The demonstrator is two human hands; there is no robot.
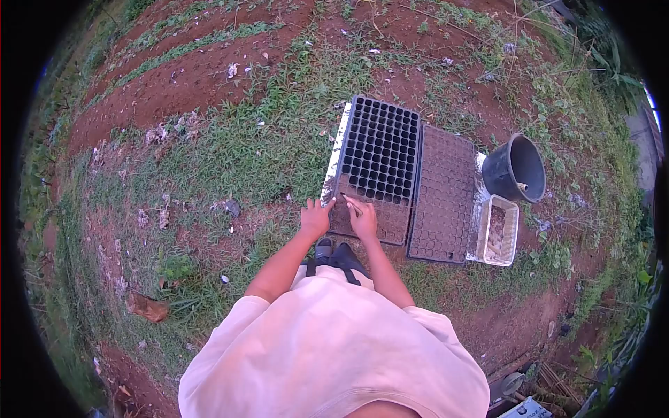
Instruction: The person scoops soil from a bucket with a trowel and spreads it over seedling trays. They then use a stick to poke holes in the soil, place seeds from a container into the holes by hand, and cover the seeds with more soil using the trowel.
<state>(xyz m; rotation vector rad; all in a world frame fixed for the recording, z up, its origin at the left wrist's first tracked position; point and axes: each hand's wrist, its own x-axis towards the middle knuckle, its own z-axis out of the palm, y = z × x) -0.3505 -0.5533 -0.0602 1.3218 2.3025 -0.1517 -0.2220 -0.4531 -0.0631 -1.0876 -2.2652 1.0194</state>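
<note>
A black seedling tray [380,150] lies on the ground in front of me; its far cells are empty and its nearest rows are filled with brown soil. My left hand [315,217] rests at the tray's near left corner, fingers spread on the edge. My right hand [363,217] is over the filled near rows and holds a thin stick [351,203] pointing toward the cells. A second tray [442,194], fully filled with soil, lies flush against the first one's right side.
A black bucket [516,168] stands to the right of the trays, with a white basket [497,230] holding soil just below it. A pale board [336,152] lies along the first tray's left side. Grass and bare red soil beds surround everything.
</note>
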